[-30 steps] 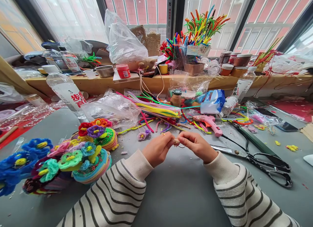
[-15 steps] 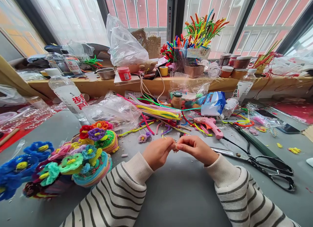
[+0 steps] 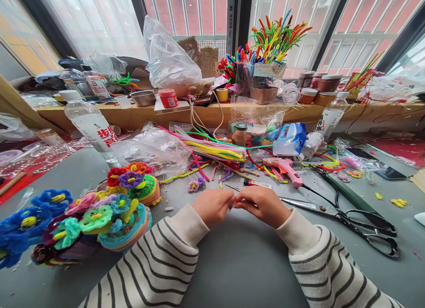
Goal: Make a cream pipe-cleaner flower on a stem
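Note:
My left hand (image 3: 214, 207) and my right hand (image 3: 264, 205) meet at the fingertips above the grey table (image 3: 242, 272). Both are closed in a pinch, and whatever lies between the fingers is too small and too hidden to name. A thin dark wire (image 3: 231, 187) shows just beyond the fingertips; whether it is held or lying on the table I cannot tell. Behind my right hand lies a red-and-black tube (image 3: 257, 183). The long black-handled scissors (image 3: 323, 209) rest to its right, near a pink glue gun (image 3: 288, 170).
Pipe-cleaner flowers (image 3: 96, 217) crowd the left side, beside a water bottle (image 3: 93, 126). A bundle of pipe cleaners (image 3: 215, 148) lies ahead near a small jar (image 3: 239, 134) and a crumpled plastic bag (image 3: 159, 151). A cluttered wooden ledge (image 3: 133, 117) runs along the windows.
My fingers have shifted, with the right hand rolled more over the pinch point. The small pale bit seen earlier between the fingertips is now covered. The thin wire and the tube show more plainly.

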`<move>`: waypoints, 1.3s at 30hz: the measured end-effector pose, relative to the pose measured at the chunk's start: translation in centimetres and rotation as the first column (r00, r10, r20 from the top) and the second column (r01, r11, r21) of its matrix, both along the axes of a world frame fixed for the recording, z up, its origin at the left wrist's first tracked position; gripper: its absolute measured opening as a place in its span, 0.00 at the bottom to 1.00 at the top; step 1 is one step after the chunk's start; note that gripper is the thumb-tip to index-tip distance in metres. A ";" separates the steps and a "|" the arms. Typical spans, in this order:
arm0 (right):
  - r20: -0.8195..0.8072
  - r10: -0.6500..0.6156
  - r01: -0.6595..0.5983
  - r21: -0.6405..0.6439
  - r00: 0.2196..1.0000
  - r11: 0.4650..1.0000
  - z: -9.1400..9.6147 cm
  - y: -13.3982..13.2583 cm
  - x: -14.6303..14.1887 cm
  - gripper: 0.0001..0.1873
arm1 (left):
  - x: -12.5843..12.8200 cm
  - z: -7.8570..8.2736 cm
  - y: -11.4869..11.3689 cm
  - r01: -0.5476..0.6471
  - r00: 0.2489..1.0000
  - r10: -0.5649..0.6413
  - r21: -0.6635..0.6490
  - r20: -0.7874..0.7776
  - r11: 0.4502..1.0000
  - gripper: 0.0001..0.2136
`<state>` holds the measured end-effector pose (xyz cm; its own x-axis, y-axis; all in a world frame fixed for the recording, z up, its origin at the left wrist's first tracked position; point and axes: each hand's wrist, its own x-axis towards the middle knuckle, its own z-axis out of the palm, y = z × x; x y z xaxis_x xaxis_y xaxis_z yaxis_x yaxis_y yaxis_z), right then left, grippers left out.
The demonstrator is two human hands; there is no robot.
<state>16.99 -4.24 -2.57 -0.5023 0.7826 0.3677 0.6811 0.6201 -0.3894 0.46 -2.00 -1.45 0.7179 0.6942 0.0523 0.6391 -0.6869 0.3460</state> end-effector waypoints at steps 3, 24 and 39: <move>0.073 -0.031 0.026 0.067 0.997 0.997 -0.1 -0.1 -0.2 0.09 | 0.1 0.1 0.0 -0.016 1.000 0.015 -0.048 -0.012 0.999 0.15; -0.575 -0.232 -0.089 -0.475 0.785 0.875 1.3 -0.1 0.2 0.13 | -0.8 1.8 0.7 0.193 0.548 0.284 -0.449 0.787 0.872 0.28; -0.624 -0.171 -0.336 -0.608 0.762 0.720 1.3 -0.3 -0.4 0.12 | 0.1 1.2 0.0 0.156 0.565 0.399 -0.569 0.722 0.807 0.06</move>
<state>16.56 -4.58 -1.25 -0.4425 0.8966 0.0186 0.0951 0.0676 -0.9932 0.59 -2.01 -0.30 0.4717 0.8699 0.1440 -0.0267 -0.1492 0.9885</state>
